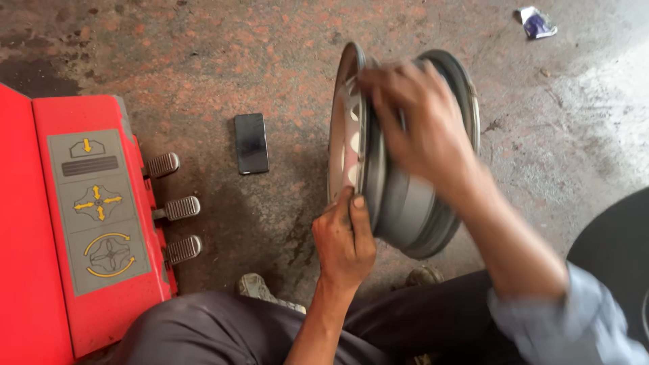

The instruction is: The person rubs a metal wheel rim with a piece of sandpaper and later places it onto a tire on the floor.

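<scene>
Currently the bare steel wheel rim point(399, 169) stands on edge on the concrete floor point(223, 61), just ahead of the person's knees, its axle axis running roughly left-right across the view, so the dished face with the holes points left toward the red machine point(74, 216).

Left hand point(343, 240): at the near lower edge of the left flange, thumb up against the lip, fingers curled under it. Grip pressed onto the flange.

Right hand point(422, 125): reaches over the top of the barrel, fingers draped across the upper flange; motion-blurred, so how tightly that grip closes cannot be told.

Both hands touch the rim; left is lower and nearer the body, right higher and farther out.

Phone point(251, 142) lies flat on the floor between the foot pedals point(177, 208) and the rim, apart from both. Black tyre point(615, 250) sits at the right edge.
</scene>
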